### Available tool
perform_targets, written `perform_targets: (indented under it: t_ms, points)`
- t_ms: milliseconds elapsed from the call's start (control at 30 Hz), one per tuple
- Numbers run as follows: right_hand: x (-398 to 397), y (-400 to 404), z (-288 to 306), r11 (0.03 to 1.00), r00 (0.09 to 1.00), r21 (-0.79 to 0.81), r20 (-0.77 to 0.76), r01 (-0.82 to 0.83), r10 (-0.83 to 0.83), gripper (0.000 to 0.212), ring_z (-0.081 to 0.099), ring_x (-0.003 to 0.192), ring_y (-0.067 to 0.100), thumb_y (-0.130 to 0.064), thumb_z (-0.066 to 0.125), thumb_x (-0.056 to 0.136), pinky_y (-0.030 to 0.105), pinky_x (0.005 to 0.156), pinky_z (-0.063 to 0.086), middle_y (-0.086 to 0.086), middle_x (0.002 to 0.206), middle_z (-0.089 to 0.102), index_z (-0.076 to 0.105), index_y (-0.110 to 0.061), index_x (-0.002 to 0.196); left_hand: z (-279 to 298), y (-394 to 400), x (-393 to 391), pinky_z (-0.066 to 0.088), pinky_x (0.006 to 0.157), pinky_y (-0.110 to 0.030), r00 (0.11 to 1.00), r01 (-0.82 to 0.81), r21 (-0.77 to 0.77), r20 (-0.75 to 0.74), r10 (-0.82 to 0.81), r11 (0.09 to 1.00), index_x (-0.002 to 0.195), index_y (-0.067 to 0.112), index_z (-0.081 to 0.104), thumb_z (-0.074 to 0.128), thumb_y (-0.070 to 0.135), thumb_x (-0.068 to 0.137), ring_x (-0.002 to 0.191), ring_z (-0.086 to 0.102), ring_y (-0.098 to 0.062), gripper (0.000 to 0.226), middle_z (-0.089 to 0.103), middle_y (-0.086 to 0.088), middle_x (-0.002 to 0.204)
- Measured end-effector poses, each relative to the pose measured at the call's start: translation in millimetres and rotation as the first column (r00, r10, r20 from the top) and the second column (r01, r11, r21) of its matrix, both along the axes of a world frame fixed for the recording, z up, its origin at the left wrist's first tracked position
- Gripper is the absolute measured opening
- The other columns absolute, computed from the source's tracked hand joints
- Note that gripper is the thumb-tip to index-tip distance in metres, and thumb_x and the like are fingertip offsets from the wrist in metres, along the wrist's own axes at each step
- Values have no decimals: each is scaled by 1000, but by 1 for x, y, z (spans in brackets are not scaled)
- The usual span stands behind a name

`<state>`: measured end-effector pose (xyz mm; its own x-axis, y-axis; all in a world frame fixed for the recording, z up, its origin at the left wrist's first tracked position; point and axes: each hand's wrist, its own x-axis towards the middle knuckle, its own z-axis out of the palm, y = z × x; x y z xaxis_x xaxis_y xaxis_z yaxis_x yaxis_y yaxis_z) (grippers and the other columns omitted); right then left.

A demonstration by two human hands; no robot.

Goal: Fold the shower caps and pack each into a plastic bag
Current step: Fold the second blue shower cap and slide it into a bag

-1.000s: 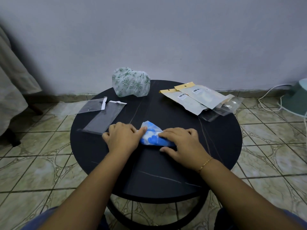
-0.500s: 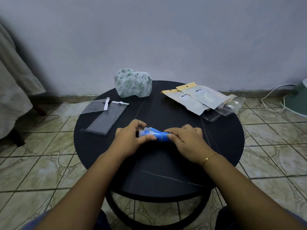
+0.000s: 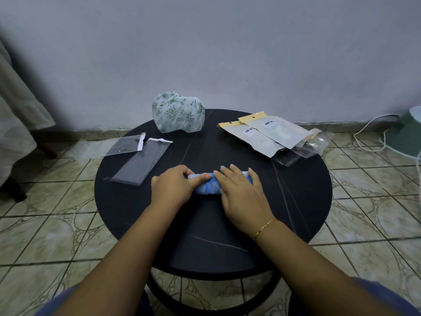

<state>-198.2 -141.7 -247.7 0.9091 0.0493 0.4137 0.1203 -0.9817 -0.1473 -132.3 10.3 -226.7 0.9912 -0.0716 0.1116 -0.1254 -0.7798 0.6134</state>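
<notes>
The blue shower cap (image 3: 208, 187), folded into a narrow band, lies at the centre of the round black table (image 3: 296, 201). The left hand (image 3: 174, 188) pinches its 9 o'clock end between thumb and curled fingers. The right hand (image 3: 241, 192) presses flat on its 3 o'clock portion, fingers extended. The green-patterned shower cap (image 3: 178, 112) sits at 12 o'clock; clear plastic bags (image 3: 139, 160) lie at 10 o'clock.

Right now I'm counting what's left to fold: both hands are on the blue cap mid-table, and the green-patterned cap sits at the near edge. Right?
One detail is off. In the head view the green-patterned cap sits at the far edge of the table, by the wall. The left hand and right hand are indeed on the blue cap mid-table.
</notes>
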Motion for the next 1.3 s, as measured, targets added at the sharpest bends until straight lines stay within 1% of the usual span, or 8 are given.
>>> perform_targets:
  t_ms: [133, 233, 333, 433, 633, 900, 1167, 1300]
  points:
    - [0, -2, 5, 998, 978, 39, -202, -40, 47, 75, 11, 145, 13, -42, -3, 82, 39, 115, -4, -5, 156, 22, 24, -24, 149, -13, -1, -5, 42, 97, -38, 982, 71, -66, 179, -58, 995, 115, 27, 61, 62, 50, 84, 107, 56, -12, 38, 60, 10, 113]
    - [3, -7, 6, 998, 963, 32, -262, -56, 62, 85, -1, 146, 10, -49, -13, 73, 37, 115, -9, -8, 159, 8, 10, -24, 151, -17, 3, -5, 37, 104, -38, 873, 274, 129, 381, -303, 953, 130, 20, 57, 42, 43, 92, 133, 41, -16, 47, 45, 1, 145]
    - [5, -9, 4, 997, 947, -2, -311, -81, 76, 89, -8, 145, 10, -49, -17, 68, 36, 115, -11, -7, 159, -1, 2, -21, 151, -13, 2, -15, 4, 114, -26, 815, 471, 342, 184, -550, 813, 149, 21, 27, 2, 51, 78, 140, -3, -1, 80, 10, 8, 157]
    - [5, -10, 5, 994, 938, -28, -334, -104, 88, 89, -13, 144, 9, -48, -17, 67, 34, 113, -15, -5, 159, -9, -4, -19, 150, -14, 3, -22, -18, 110, -22, 836, 483, 436, 28, -548, 759, 151, 23, 0, -11, 50, 67, 133, -22, 4, 89, -12, 13, 155]
    - [2, -11, 2, 996, 919, -3, -386, -91, 83, 92, -13, 144, 7, -49, -16, 63, 31, 115, -11, -5, 158, -11, -6, -19, 150, -17, 5, -22, -20, 110, -27, 849, 496, 445, -71, -523, 746, 150, 24, -7, -12, 50, 62, 132, -24, 5, 91, -16, 11, 157]
    - [1, -13, 7, 997, 884, 36, -462, -62, 71, 56, -8, 145, 6, -28, 18, 99, 30, 118, -6, -6, 159, -7, -1, -20, 151, -13, 1, -22, -16, 114, -32, 863, 501, 407, -165, -478, 764, 151, 26, -2, 4, 37, 78, 143, -13, -1, 74, -10, 14, 157]
    - [-9, -25, 12, 1000, 848, 11, -529, 29, -19, 55, -7, 144, 3, -29, 15, 99, 35, 118, -8, -9, 159, -6, 0, -22, 151, -14, 5, -24, -18, 114, -36, 881, 465, 437, -149, -448, 770, 152, 27, 0, 3, 38, 79, 142, -11, 2, 74, -8, 15, 157]
    - [-10, -27, 18, 989, 835, 134, -550, 62, 22, 53, -5, 144, 3, -26, 15, 100, 35, 116, -10, -9, 159, -2, 3, -22, 152, -8, 6, -20, -19, 114, -38, 864, 503, 292, -184, -468, 813, 152, 27, 8, 0, 37, 78, 143, -6, 1, 75, 0, 13, 158]
